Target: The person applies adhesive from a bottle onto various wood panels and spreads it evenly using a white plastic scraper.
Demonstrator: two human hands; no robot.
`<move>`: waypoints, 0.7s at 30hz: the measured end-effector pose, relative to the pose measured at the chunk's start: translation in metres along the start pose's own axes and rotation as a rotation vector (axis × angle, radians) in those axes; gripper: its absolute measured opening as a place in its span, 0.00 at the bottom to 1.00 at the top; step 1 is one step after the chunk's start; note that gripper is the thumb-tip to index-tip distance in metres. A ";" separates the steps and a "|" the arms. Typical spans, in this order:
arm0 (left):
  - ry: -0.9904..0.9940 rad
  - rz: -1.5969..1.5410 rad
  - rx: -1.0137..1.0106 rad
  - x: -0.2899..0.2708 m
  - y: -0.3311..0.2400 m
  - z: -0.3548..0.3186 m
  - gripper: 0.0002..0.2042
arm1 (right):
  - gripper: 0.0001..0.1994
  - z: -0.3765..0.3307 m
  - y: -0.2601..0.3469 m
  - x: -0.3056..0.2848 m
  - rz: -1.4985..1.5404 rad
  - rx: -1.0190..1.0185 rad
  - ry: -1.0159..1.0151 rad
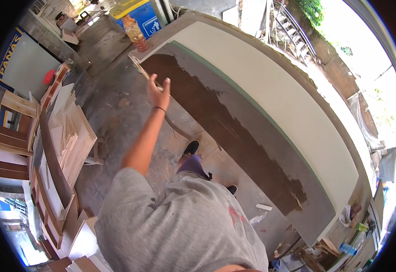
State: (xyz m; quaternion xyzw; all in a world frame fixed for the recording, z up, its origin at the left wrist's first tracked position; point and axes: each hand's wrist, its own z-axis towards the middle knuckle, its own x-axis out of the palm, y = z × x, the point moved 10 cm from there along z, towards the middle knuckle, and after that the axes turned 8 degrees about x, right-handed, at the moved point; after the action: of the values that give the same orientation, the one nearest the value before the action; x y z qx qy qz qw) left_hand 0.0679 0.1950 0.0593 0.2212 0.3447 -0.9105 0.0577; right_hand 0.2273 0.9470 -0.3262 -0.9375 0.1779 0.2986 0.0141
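While our left hand [158,94] reaches forward, fingers curled round a thin wooden stick [141,69], the long panel [234,122] lies just right of it; our right hand is out of view

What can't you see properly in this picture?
- Right hand: not visible in the head view; the grey shirt fills the lower middle.
- Left hand: it holds a thin pale stick, but the fingers' grip is too small to tell.
- Long board: its near end is hidden by clutter at the lower right.
- Far bottle: its contents are too small and blurred to tell.
- Shoes: partly covered by the person's legs.
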 end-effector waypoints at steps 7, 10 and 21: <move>-0.089 0.279 -0.185 0.014 0.221 0.206 0.52 | 0.17 0.017 0.134 -0.027 0.215 0.148 -0.126; -0.027 0.325 -0.207 0.060 0.281 0.279 0.53 | 0.17 -0.002 0.161 -0.016 0.311 0.274 -0.161; 0.376 -0.106 0.126 0.160 0.264 0.385 0.43 | 0.31 -0.184 0.146 0.129 0.518 0.795 -0.270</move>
State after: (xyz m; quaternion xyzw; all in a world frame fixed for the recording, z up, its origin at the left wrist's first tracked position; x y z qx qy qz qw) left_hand -0.1476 -0.2485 0.0856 0.3721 0.3028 -0.8746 -0.0700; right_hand 0.3775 0.7439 -0.2366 -0.7375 0.5018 0.3202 0.3190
